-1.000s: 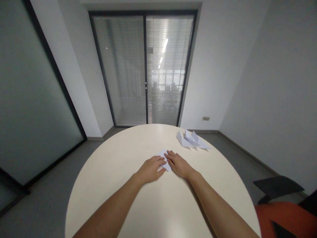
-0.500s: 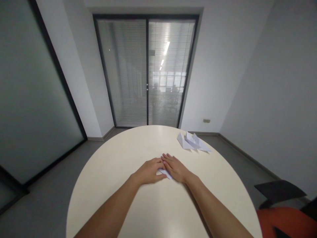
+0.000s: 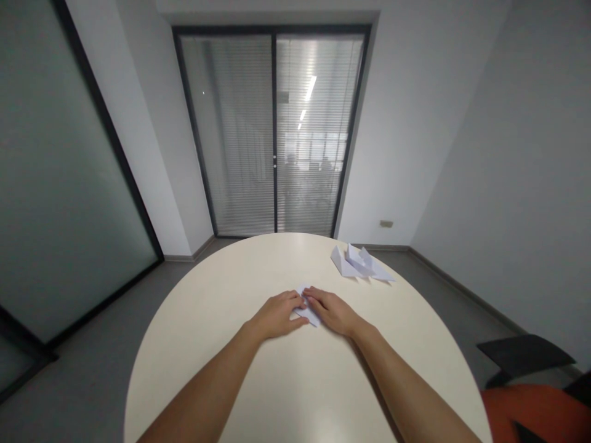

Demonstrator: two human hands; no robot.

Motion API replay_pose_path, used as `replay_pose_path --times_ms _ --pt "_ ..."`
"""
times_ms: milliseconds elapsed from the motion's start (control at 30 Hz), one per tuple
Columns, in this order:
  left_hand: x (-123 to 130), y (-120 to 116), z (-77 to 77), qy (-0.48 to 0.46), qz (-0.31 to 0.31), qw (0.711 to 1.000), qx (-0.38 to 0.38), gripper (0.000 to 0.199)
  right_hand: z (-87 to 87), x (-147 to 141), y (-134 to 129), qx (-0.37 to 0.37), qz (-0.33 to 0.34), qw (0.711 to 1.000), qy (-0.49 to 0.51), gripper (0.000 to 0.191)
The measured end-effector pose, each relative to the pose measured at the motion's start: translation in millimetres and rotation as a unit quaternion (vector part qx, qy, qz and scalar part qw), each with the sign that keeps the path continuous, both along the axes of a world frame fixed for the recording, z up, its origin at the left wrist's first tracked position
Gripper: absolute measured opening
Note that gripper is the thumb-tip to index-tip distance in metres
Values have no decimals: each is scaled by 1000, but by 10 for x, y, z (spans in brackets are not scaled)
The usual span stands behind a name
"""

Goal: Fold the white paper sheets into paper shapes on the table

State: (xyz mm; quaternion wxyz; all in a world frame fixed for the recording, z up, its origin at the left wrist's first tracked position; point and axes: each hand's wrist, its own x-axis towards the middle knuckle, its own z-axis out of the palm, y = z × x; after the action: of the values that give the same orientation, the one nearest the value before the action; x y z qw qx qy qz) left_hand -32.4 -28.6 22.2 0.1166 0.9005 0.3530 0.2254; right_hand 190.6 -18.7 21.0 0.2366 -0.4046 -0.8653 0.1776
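Observation:
A small piece of folded white paper (image 3: 310, 315) lies on the round table in front of me, partly covered by my hands. My left hand (image 3: 282, 315) holds it from the left, with the thumb on its near part and the fingers on its farther part. From the other side, my right hand (image 3: 333, 310) grips the paper with bent fingers close to the left fingertips. Its thumb is mostly hidden.
Several folded white paper pieces (image 3: 362, 263) stand together at the far right of the cream tabletop (image 3: 207, 295). A red chair (image 3: 530, 412) with a black armrest (image 3: 525, 355) is beside the table at right. Beyond are glazed doors with blinds (image 3: 305, 184).
My right hand was stretched flat over the paper; its fingers are now bent and drawn slightly right. More of the paper shows between the hands. The left hand has barely moved.

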Motion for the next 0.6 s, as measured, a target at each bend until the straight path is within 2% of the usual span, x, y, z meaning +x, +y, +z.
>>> replay_pose_path --times_ms 267,400,600 --pt "-9 -11 30 -9 3 1000 -11 22 18 46 -9 -81 22 996 -35 59" --pt "-10 -7 47 -15 11 1000 -13 20 69 86 -29 -81 37 995 -53 73" --pt "-9 8 68 -5 25 1000 -18 28 171 120 -85 -97 34 994 -39 62"
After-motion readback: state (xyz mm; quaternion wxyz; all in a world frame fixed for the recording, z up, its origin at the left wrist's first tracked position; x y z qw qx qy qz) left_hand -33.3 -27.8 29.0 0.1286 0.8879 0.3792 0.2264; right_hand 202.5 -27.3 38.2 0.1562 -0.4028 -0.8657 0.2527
